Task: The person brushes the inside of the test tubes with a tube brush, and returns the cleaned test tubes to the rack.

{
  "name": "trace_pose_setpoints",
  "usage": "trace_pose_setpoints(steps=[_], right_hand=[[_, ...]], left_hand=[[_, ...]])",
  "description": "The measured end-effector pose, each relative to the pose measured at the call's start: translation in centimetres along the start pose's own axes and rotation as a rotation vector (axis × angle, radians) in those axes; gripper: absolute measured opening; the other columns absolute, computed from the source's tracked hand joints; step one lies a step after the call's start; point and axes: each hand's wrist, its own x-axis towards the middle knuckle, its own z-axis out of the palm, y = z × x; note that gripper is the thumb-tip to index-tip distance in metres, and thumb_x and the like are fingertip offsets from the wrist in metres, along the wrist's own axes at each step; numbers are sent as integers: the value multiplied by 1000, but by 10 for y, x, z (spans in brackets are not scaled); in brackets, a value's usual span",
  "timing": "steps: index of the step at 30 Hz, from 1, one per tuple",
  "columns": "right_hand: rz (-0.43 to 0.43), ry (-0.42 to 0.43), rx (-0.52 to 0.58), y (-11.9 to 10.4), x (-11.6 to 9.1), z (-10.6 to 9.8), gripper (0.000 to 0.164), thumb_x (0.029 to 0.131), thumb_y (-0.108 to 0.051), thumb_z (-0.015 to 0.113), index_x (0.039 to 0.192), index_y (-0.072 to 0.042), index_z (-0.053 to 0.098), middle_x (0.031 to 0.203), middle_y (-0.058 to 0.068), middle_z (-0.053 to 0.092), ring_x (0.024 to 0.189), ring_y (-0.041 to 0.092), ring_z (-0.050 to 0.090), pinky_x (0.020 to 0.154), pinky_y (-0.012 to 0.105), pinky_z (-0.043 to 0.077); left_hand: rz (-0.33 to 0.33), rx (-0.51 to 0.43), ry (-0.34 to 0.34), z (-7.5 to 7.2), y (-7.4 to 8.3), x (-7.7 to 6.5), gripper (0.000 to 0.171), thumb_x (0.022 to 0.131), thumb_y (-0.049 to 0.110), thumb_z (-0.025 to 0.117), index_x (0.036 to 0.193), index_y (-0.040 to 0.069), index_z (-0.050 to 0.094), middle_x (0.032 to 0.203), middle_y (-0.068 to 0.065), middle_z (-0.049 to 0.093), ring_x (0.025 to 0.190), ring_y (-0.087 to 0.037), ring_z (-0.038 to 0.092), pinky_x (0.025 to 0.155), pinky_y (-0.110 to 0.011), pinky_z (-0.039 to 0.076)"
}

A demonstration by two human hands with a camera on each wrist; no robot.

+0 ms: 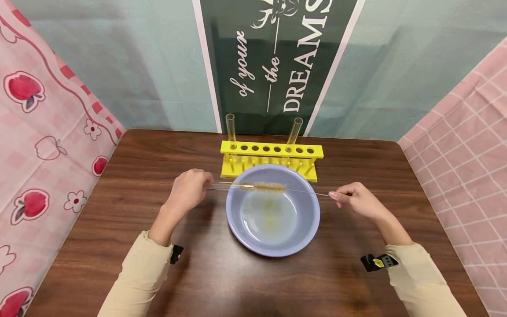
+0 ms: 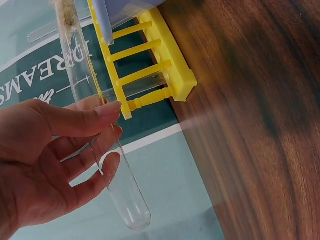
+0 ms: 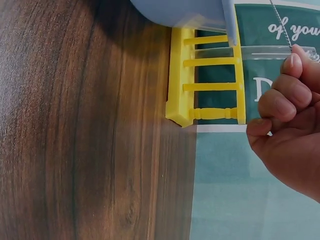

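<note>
We see the tube [image 2: 127, 195] lying almost flat over the far half of the basin, its long axis running from left to right. Its closed end goes past the fingers of the left hand [image 1: 190, 188], while its mouth looks toward the right. The brush [image 1: 270, 187] lies nearly on this same line: the tip of its bristles seems to be just within the mouth, and the larger part of them is outside, on the right. To us, this is the relation on which the work depends: tube and brush share one axis, and the hands hold its two ends.

The left hand holds the tube between thumb and bent fingers. The right hand [image 1: 358, 200] pinches the far end of the thin wire [image 1: 303, 191], well apart from the bristles, so the left hand is the nearer one to them.

Below both is the basin [image 1: 273, 249], with some pale liquid [image 1: 269, 220] in it, water as we judge. Just behind it stands the yellow rack [image 1: 273, 153], where two other tubes [image 1: 295, 131] stand, one at the left end and one toward the right. All this rests on the brown table [image 1: 336, 281].
</note>
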Motion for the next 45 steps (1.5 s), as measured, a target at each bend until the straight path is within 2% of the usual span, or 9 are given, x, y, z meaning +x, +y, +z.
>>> trace_pose_setpoints(steps=[6,15,21,25,30,37,45], right_hand=[[94,-70,113,1,1,-4,40,91,-17,55,60,6,52,46,-5,31,41,7,26,37,28,24],[92,-84,119,2,-2,-6,37,91,-16,55,60,4,53,47,-4,33,41,8,28,37,27,25],[2,-63,41,7,-6,-5,29,90,-12,56,62,-3,56,50,-5,32,44,5,26,38,27,25],[-81,-18,-34,11,-6,-2,26,88,-8,58,63,-9,56,53,-6,41,48,4,27,41,27,26],[-140,24,-65,11,-6,2,23,86,-4,60,64,-12,58,57,-6,49,51,7,34,44,26,31],[-217,75,-122,13,-6,4,22,83,-1,62,66,-14,60,60,-7,52,55,10,42,48,25,35],[-319,226,-226,20,-9,3,20,77,4,67,68,-14,65,63,-11,57,59,8,46,53,22,37]], left_hand=[[-3,-6,11,1,-3,-1,26,69,-12,54,78,7,68,78,-6,65,74,-27,61,59,-43,47],[1,-37,-34,1,-6,-4,25,69,-12,55,80,6,67,78,-7,65,73,-26,61,62,-42,47],[2,-72,-74,1,-7,-6,26,67,-12,56,81,6,68,78,-6,65,72,-25,61,63,-41,48],[23,-88,-100,1,-6,-6,25,67,-12,58,82,4,69,78,-6,66,72,-23,61,63,-40,48],[45,-142,-130,2,-7,-7,23,67,-12,60,82,3,69,76,-5,66,71,-20,61,65,-38,49],[9,-219,-216,1,-8,-9,22,69,-11,67,87,1,69,80,-7,67,75,-18,61,70,-37,49],[9,-277,-261,1,-14,-9,21,70,-10,68,88,0,69,80,-7,66,70,-15,58,66,-33,49]])
